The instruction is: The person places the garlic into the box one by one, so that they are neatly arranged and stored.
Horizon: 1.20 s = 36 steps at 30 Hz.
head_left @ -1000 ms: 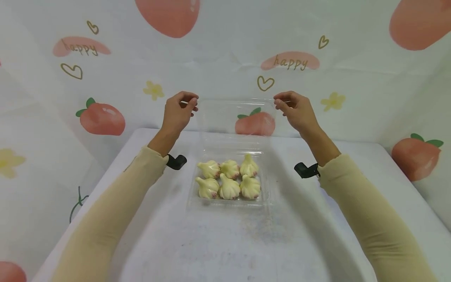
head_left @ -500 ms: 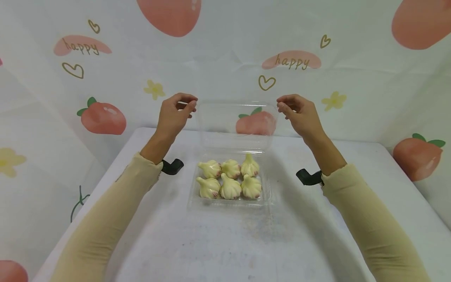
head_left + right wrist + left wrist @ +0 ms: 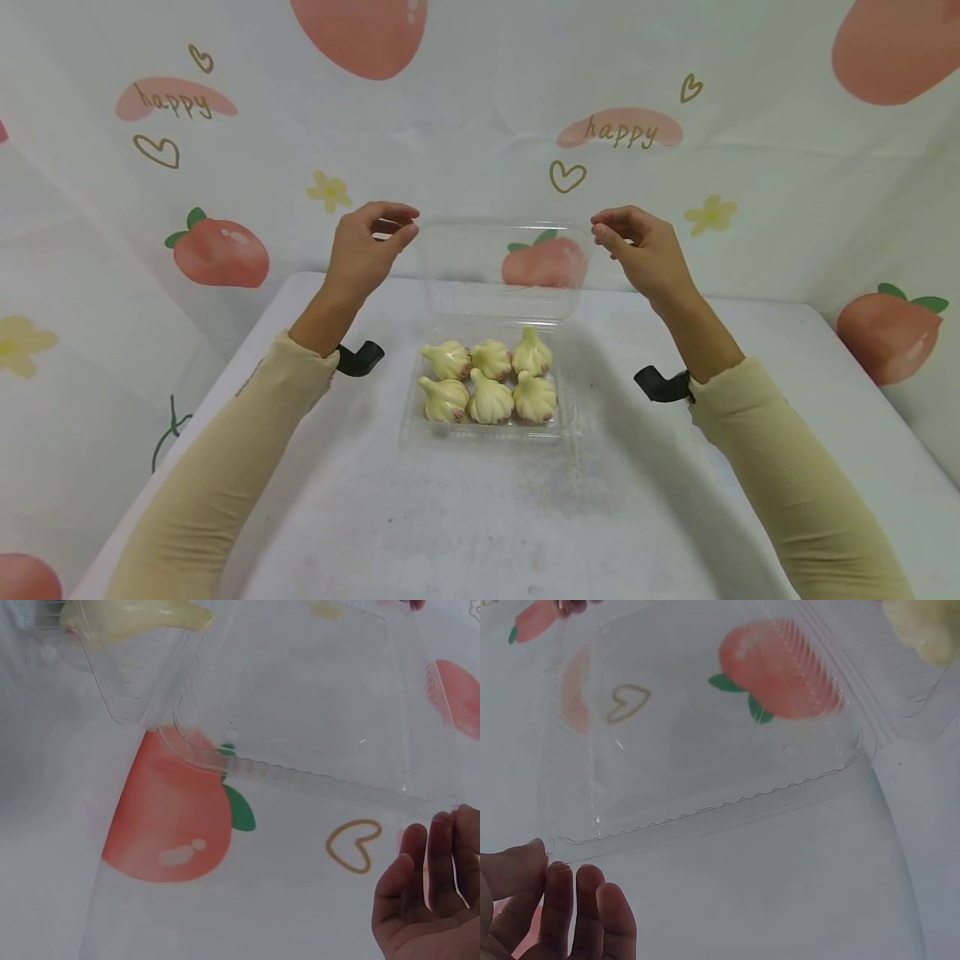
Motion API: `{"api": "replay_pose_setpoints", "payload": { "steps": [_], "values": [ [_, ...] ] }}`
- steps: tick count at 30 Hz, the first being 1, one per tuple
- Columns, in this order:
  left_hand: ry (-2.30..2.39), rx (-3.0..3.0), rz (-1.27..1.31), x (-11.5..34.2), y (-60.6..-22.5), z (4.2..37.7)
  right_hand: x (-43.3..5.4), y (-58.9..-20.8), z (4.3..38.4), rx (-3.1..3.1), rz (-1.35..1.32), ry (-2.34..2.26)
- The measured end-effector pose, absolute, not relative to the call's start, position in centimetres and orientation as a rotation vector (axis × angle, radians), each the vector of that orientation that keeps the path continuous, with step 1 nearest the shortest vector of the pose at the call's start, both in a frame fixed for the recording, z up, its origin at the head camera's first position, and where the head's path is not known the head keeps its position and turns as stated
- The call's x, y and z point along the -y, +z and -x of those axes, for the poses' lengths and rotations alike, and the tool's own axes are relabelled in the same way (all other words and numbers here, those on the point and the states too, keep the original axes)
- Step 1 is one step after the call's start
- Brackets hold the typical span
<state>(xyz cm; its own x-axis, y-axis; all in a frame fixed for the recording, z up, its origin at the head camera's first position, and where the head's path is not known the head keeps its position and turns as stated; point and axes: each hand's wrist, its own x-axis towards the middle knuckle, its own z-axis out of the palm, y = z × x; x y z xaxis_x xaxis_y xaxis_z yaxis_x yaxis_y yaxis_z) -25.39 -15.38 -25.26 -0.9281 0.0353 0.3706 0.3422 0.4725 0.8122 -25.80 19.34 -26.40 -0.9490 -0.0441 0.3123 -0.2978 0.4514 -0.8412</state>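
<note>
A clear plastic clamshell box stands on the table with its hinged lid raised at the back. Several pale garlic bulbs lie in its base in two rows. My left hand pinches the lid's upper left corner with thumb and fingertips. At the opposite upper corner, my right hand pinches the lid edge the same way. Both wrist views show the fingertips at the thin lid edge, the left fingers and the right fingers; the transparent plastic makes the exact contact faint.
A white-covered table bears the box near its middle. Close behind rises a white backdrop printed with peaches, hearts and flowers. Black wrist mounts stick out from the beige sleeves.
The lid's top edge has come down slightly and tilted nearer. Both hands have sunk a little with it, the forearms shifting outward. The garlic bulbs stay in place.
</note>
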Motion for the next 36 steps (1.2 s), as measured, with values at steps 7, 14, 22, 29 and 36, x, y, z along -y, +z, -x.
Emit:
{"api": "replay_pose_setpoints", "payload": {
  "steps": [7,14,22,29,36],
  "values": [
    [-1.428,2.425,0.318,15.6,-25.2,25.0,-19.5,-26.2,25.3,2.474,-0.296,1.476],
    [-1.415,2.433,0.305,15.5,-25.1,24.5,-19.7,-26.1,24.7,2.490,-0.317,1.432],
    [-1.406,2.430,0.334,15.7,-25.2,23.7,-20.0,-26.2,23.8,2.518,-0.320,1.387],
    [-1.386,2.410,0.382,15.8,-25.7,22.9,-19.9,-26.6,23.1,2.501,-0.344,1.380],
    [-1.465,2.288,0.418,15.8,-26.6,22.5,-20.2,-27.1,22.7,2.421,-0.418,1.357]
  ]
}}
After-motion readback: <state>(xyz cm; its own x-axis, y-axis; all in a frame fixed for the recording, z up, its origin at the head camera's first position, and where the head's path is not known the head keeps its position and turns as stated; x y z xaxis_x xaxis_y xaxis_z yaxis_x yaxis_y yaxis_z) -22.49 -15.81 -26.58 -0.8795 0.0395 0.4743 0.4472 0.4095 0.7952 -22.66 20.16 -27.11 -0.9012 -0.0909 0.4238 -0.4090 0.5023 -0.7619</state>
